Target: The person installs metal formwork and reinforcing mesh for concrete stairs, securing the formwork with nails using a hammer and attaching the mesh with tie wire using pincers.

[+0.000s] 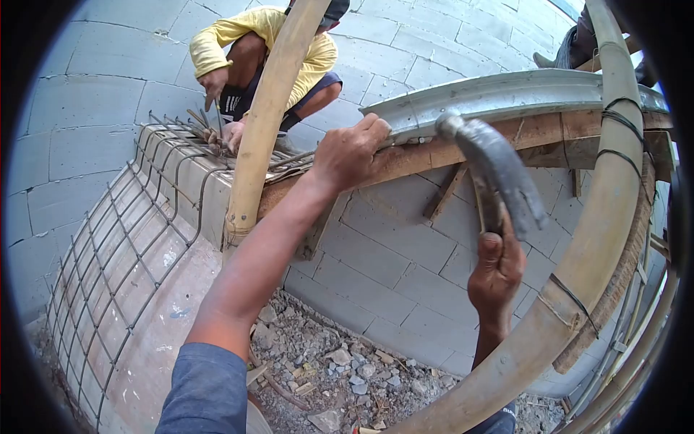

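Note:
My right hand (pixel 497 271) is wrapped around the handle of a claw hammer (pixel 499 170), raised with its head up and slightly blurred. My left hand (pixel 350 153) is closed at the top edge of a long wooden board (pixel 426 155), near the left end of a galvanized metal channel (pixel 491 100). What its fingers hold is hidden. A thin rod (pixel 406 142) runs along the board's top just right of that hand. The hammer's face is near the board and the channel, to the right of my left hand.
Bamboo poles (pixel 271 123) stand in front of me, and a curved-looking one (pixel 578 282) crosses the right side. Rebar mesh (pixel 130 267) covers the sloped slab at left. Another person in a yellow sleeve (pixel 217 54) crouches behind, handling rods. Rubble (pixel 340 383) covers the ground below.

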`<action>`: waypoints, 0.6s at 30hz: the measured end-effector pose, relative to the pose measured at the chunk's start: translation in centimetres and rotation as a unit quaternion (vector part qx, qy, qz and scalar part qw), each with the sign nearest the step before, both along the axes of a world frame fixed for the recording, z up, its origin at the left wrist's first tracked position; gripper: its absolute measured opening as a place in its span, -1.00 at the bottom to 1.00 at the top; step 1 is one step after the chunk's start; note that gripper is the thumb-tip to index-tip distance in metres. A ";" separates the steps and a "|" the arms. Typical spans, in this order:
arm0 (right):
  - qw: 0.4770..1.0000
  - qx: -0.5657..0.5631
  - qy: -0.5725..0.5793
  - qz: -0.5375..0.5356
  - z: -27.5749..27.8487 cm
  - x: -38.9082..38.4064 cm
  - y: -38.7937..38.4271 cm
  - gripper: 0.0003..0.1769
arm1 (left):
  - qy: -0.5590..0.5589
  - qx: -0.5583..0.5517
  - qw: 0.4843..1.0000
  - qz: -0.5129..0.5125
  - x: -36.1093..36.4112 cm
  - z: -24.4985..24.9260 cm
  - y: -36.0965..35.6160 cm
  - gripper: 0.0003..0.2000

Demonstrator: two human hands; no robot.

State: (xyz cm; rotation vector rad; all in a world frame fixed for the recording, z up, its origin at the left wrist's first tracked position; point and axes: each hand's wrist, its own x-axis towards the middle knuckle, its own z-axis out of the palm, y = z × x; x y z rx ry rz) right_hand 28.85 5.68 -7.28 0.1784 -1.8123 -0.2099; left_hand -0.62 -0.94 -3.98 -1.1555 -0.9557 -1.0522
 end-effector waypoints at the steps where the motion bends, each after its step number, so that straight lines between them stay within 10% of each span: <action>1: 1.000 0.007 0.017 0.000 0.1 0.3 0.0 -0.60 | 0.017 -0.011 1.000 0.000 -0.1 -0.1 -0.1 -0.67; 8: 0.963 0.227 0.148 -0.002 0.4 0.1 1.4 -0.54 | 0.004 -0.037 0.998 -0.054 -0.8 -0.9 -1.2 -0.67; 10: 0.969 0.224 0.092 0.047 1.6 -0.9 0.1 -0.64 | -0.003 -0.055 0.997 -0.057 -0.9 -1.2 -1.3 -0.69; 13: 0.986 0.009 -0.062 -0.157 2.5 -1.8 0.5 -0.65 | 0.000 -0.033 0.996 -0.086 -1.1 -1.2 -1.1 -0.68; 18: 0.993 0.098 0.038 -0.062 1.7 -1.2 0.2 -0.61 | -0.015 -0.024 0.996 -0.086 -1.1 -1.0 -1.1 -0.67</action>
